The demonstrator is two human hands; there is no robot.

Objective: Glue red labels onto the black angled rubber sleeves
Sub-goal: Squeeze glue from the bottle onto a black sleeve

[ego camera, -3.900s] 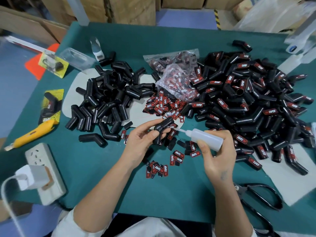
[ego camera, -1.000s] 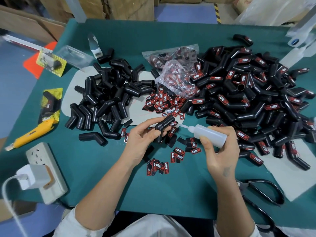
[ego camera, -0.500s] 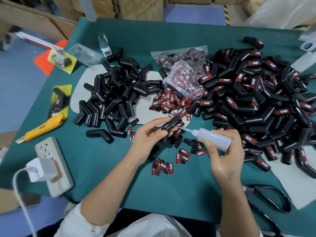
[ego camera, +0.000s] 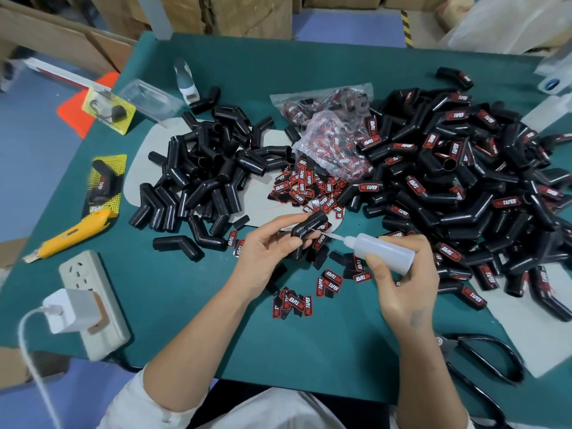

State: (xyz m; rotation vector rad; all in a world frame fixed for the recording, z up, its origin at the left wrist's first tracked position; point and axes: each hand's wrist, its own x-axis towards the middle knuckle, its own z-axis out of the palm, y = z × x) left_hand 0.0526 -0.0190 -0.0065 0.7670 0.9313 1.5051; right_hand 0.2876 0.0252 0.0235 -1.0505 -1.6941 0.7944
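Note:
My left hand point(ego camera: 263, 252) grips a black angled rubber sleeve point(ego camera: 309, 226) just above the green table. A white glue bottle point(ego camera: 382, 250) lies in the grip of my right hand point(ego camera: 402, 283), its thin nozzle touching the sleeve's side. Loose red labels point(ego camera: 329, 281) are scattered under and in front of both hands, with more heaped point(ego camera: 305, 188) behind them. A pile of plain sleeves point(ego camera: 204, 181) sits to the left, and a large pile of labelled sleeves point(ego camera: 464, 187) fills the right.
A clear bag of labels point(ego camera: 334, 131) lies at the back centre. A yellow utility knife point(ego camera: 71, 235) and a power strip with a charger point(ego camera: 93, 301) are at the left edge. Black scissors point(ego camera: 486, 357) lie at the front right. Cardboard boxes stand behind the table.
Both hands hold the same sleeve and bottle throughout. The nozzle tip has moved in against the sleeve; the view has shifted slightly.

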